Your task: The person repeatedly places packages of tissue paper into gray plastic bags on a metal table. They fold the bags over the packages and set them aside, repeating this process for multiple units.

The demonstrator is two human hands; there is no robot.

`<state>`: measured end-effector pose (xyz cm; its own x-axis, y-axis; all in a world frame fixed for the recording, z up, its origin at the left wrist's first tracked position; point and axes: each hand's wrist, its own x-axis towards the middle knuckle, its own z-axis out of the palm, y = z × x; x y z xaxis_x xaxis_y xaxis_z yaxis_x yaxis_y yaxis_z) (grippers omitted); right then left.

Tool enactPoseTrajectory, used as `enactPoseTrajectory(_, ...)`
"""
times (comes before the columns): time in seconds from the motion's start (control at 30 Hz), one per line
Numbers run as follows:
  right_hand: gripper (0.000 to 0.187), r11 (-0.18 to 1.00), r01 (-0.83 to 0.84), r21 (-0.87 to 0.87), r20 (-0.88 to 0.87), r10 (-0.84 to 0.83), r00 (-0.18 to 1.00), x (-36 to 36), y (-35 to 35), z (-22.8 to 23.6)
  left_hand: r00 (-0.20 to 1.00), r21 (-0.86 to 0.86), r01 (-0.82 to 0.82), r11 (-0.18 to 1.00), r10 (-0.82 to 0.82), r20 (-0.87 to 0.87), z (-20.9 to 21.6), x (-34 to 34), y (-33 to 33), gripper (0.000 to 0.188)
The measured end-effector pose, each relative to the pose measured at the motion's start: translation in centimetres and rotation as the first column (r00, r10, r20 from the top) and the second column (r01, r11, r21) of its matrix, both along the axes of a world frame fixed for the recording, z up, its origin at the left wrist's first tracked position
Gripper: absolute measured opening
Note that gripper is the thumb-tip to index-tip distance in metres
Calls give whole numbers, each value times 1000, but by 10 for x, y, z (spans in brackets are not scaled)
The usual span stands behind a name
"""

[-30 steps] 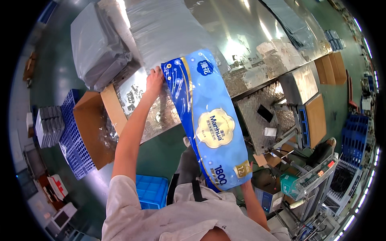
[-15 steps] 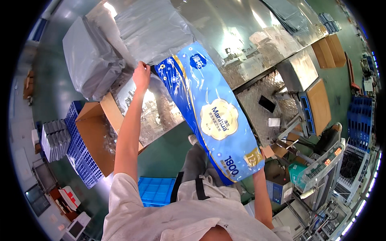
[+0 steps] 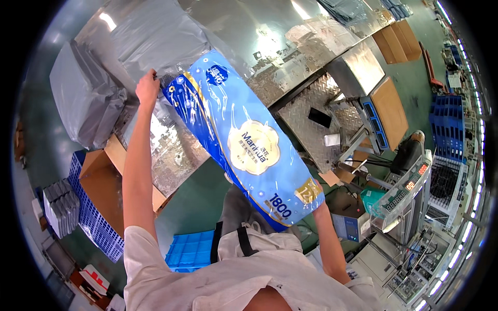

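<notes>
Head view: left hand [image 3: 147, 87] and right hand [image 3: 317, 206] fingers clamp the blue tissue pack [image 3: 249, 145].

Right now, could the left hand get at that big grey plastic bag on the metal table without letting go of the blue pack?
Probably yes. The left hand grips the far end of the blue pack right at the edge of the grey plastic bag, and nothing lies between them.

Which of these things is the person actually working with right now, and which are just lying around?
In use:
- blue pack of paper rolls, held at both ends
- left hand on its far end
- right hand under its near end
- grey plastic bag, right by the far end

Lying about:
- stack of grey bags
- cardboard box
- blue crates
- weighing scale
- dark phone
</notes>
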<state>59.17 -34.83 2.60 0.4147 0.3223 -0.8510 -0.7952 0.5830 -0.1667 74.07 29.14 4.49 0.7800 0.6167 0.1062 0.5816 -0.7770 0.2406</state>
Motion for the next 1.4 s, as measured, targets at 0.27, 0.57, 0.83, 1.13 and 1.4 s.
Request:
enactPoseTrajectory(0.27,38,989,34,141,-18,-32,999,0,-1,-14,977,-181,209,961,-214,-13,16,27,31,22)
enactPoseTrajectory(0.57,34,984,-161,-69,-19,160,987,-12,19,-5,967,-37,185,982,-175,187,41,14,-59,17)
enactPoseTrajectory(0.83,22,568,-480,-669,201,760,618,13,41,-49,939,63,154,986,-166,300,35,17,-69,20)
enactPoseTrajectory(1.13,42,479,370,-796,375,870,-319,220,380,87,931,71,126,990,-142,337,31,10,-72,18)
enactPoseTrajectory(1.4,39,456,509,-730,18,758,-653,267,494,64,896,39,55,998,-66,440,31,3,-65,17)
